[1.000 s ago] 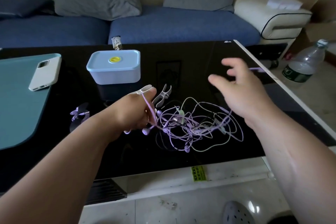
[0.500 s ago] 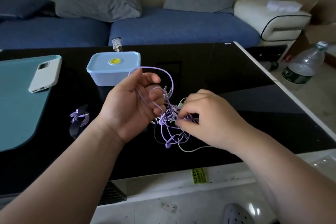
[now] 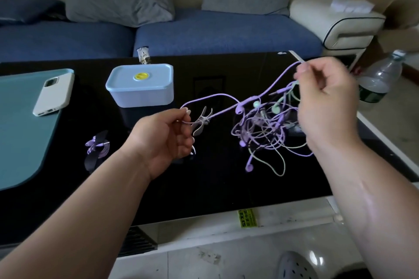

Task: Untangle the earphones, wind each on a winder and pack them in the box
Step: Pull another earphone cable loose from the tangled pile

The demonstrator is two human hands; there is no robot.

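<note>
A tangle of purple and pale green earphones (image 3: 265, 129) hangs above the black table, lifted at its right side. My right hand (image 3: 324, 102) pinches the cords at the upper right, with one purple cord running up to its fingertips. My left hand (image 3: 165, 136) pinches the other end of a purple cord, which stretches between both hands. A pale winder (image 3: 201, 120) lies on the table just right of my left hand. A wound purple earphone on a winder (image 3: 97, 145) rests to the left. The light blue lidded box (image 3: 140, 85) stands behind, shut.
A white phone (image 3: 54, 93) lies on a teal mat (image 3: 20, 131) at the left. A plastic bottle (image 3: 378, 79) stands on the floor beyond the table's right edge (image 3: 385, 140). A blue sofa (image 3: 204, 31) runs behind the table.
My hands were together over the tangle; they have moved apart. My right hand has lifted the tangle up and to the right, stretching a purple cord from my left hand.
</note>
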